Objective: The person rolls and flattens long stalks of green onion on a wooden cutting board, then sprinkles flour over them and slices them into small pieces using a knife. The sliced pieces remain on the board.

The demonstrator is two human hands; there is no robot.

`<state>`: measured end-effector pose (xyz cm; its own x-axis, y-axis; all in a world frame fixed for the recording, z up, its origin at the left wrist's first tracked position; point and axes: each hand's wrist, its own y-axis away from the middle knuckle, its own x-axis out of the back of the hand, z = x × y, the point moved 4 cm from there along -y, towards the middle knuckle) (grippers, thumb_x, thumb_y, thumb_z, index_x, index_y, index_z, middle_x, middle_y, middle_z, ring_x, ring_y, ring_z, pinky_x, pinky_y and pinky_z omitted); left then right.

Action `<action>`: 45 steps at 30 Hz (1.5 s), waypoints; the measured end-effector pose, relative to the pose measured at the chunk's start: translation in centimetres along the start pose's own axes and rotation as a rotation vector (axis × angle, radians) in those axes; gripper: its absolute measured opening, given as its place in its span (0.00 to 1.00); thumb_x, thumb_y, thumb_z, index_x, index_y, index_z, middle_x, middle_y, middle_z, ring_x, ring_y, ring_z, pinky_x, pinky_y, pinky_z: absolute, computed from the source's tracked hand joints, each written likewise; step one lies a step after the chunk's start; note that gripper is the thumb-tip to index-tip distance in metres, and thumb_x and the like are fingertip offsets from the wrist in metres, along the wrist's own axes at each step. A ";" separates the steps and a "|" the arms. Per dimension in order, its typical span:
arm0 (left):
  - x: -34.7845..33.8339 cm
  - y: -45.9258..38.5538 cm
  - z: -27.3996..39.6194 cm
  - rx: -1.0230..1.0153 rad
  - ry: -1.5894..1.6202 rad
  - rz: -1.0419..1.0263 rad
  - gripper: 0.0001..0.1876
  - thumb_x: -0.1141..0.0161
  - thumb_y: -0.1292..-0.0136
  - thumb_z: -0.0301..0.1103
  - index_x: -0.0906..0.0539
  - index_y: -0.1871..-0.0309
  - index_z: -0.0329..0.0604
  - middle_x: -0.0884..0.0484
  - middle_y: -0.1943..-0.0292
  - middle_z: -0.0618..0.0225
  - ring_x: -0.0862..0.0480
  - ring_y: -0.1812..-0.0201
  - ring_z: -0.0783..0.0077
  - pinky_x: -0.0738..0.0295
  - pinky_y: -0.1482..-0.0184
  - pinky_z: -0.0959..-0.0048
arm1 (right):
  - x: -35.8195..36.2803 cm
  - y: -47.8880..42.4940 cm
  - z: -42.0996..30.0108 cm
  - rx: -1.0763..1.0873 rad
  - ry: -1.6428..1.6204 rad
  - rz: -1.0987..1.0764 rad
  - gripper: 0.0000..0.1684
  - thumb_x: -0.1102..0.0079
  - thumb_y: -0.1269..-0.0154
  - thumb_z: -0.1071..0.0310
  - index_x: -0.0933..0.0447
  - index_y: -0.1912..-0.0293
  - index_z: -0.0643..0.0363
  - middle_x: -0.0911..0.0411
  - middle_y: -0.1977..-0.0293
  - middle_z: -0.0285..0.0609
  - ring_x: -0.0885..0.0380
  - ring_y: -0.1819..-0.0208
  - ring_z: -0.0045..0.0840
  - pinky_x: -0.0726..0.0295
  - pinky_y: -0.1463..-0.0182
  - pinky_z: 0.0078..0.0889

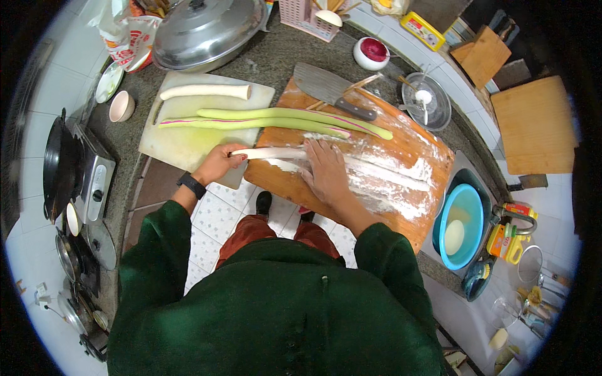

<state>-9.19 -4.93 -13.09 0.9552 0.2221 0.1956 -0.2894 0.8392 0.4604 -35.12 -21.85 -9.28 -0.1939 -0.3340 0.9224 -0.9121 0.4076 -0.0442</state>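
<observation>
A long white dough rope [277, 153] runs across a floured wooden board [263, 176]. My left hand [218, 162] pinches its left end between thumb and fingers, above the edge of a white cutting board [188, 141]. Flat on the rope lies my right hand [327, 171], palm down, hiding part of it. To the right the rope continues, dusted with flour. Beyond my hands, two green dough ropes with pink streaks, a far one [282, 113] and a near one [254, 123], stretch across both boards. A shorter, thicker white dough roll [207, 91] rests on the cutting board.
A cleaver [324, 84] lies at the wooden board's far edge. Behind stand a lidded metal pan [207, 33], a white bowl [371, 54] with magenta contents and a glass bowl [437, 113]. A blue basin [463, 225] sits in the sink at right; a wok [59, 164] is at left.
</observation>
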 end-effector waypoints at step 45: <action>-14.4 -1.5 6.6 -0.761 -0.953 0.038 0.36 0.33 0.36 0.40 0.31 0.24 0.47 0.26 0.38 0.55 0.27 0.39 0.49 0.33 0.35 0.53 | 5.2 17.7 10.3 -0.499 0.217 0.211 0.39 0.37 0.30 0.53 0.37 0.23 0.43 0.39 0.24 0.48 0.41 0.24 0.51 0.42 0.26 0.60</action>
<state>-22.92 -12.62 -10.90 0.4261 0.0683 0.9021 0.0989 0.9876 -0.1215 -56.05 -25.14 -9.22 -0.2264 -0.0419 0.9731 -0.5707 0.8153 -0.0977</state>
